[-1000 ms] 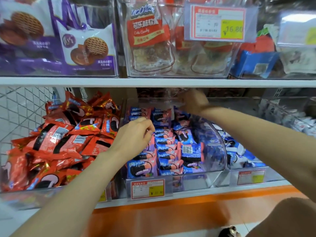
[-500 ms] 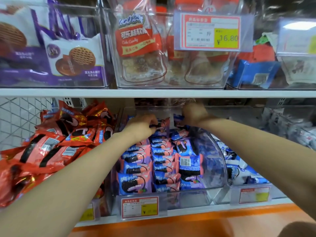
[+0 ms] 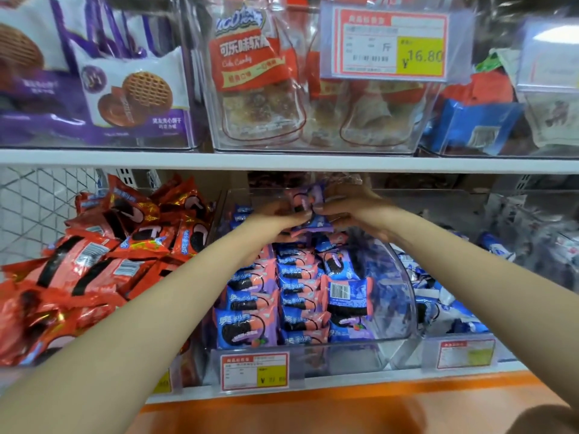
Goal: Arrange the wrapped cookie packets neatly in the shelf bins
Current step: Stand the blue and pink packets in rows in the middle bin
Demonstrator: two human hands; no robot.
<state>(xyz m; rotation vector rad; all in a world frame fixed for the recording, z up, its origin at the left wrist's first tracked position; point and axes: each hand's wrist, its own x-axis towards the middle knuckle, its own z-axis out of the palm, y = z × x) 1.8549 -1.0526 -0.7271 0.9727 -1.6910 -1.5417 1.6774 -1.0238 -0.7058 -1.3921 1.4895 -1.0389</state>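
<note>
While three rows of blue-and-pink cookie packets [image 3: 300,296] are lying in the middle clear bin [image 3: 401,311], the left hand [image 3: 275,222] and right hand [image 3: 355,211] are holding a small bunch [image 3: 308,211] above its back, fingers [image 3: 327,208] curling tightly around it; its count is unclear.

The held packets [image 3: 308,211] are motion-blurred; their count and print cannot be read. The left hand [image 3: 275,222] and right hand [image 3: 352,211] close on them from either side, and the packets cover part of the fingers of both. The hands hide the far end of the middle bin [image 3: 404,296]. The price on its near label [image 3: 253,371] is smeared beyond reading, as is the right label [image 3: 465,353]. The right bin contents [image 3: 532,242] show only as a blur through clear walls. The red packet pile [image 3: 94,270] is cut off by the left edge, the purple bags [image 3: 40,98] by the left and top edges. Glare washes out the upper right label [image 3: 551,54].
</note>
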